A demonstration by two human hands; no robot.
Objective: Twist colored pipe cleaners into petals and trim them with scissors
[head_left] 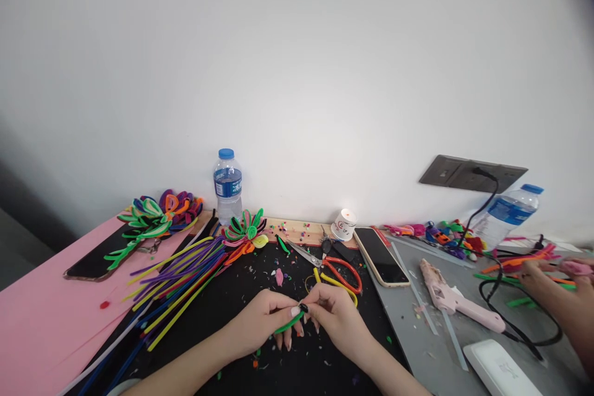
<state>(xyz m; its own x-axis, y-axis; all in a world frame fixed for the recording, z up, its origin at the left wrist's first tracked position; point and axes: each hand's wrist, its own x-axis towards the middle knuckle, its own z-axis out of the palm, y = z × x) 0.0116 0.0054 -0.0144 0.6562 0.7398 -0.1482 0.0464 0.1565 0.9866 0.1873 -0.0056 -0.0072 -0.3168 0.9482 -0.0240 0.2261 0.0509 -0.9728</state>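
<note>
Over the black mat, my left hand (269, 320) pinches a green pipe cleaner (290, 323) with a small black coil at its upper end. My right hand (336, 320) meets it from the other side, its fingertips closed at the black end. Just beyond my hands lie red-handled scissors (341, 272) with the blades spread, and yellow-handled pliers (335, 283) partly hidden. A small pink piece (279, 277) rests on the mat near them. To the left is a bundle of colourful pipe cleaners (180, 284), beside a pipe cleaner flower (245, 229).
A water bottle (228, 189) and a paper cup (344, 224) stand by the wall. Rightward lie a phone (381, 257), a pink glue gun (457, 303) with its cable, and a white box (501, 370). Another person's hand (552, 291) works at far right.
</note>
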